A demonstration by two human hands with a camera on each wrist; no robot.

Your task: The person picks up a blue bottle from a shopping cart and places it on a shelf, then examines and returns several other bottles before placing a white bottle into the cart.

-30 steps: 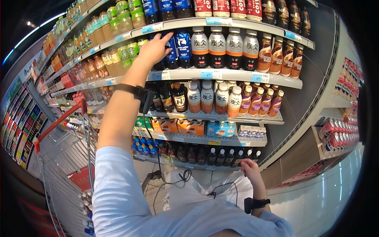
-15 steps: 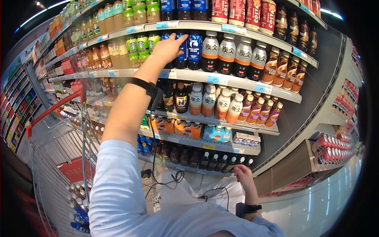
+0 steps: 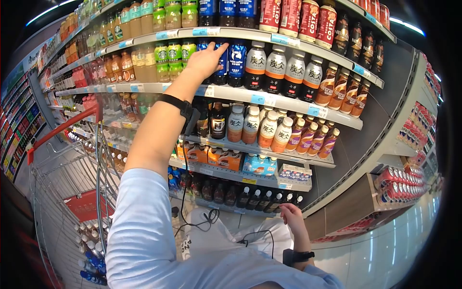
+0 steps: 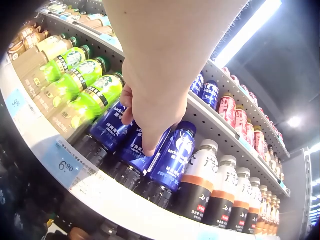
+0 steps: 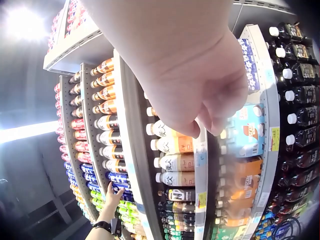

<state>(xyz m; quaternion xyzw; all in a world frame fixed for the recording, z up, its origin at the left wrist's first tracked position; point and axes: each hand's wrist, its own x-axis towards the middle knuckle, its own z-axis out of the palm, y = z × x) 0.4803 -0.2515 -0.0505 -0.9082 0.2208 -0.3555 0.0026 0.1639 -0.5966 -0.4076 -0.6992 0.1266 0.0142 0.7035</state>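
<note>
Blue coffee bottles (image 3: 237, 60) stand in a row on the upper middle shelf. My left hand (image 3: 203, 65) reaches into this row, around the upper part of one blue coffee bottle (image 4: 137, 150), thumb against its front and the index finger up by its top. In the left wrist view the other fingers curl beside it, and the palm hides the bottle's cap. My right hand (image 3: 292, 217) hangs low before the bottom shelf, its fingers loosely bent and holding nothing. Dark white-capped bottles (image 3: 255, 199) stand just beyond it.
A shopping cart (image 3: 98, 159) with a red handle and several bottles inside stands at left. Green-labelled bottles (image 4: 92, 92) flank the blue ones, with silver-and-black bottles (image 3: 276, 67) opposite. Cables (image 3: 211, 217) hang before my legs. A can display (image 3: 394, 183) stands at right.
The head view has swung, shifting the shelves rightward and then slightly back left. My left hand stays at the blue bottles in much the same pose; my right hand still hangs low.
</note>
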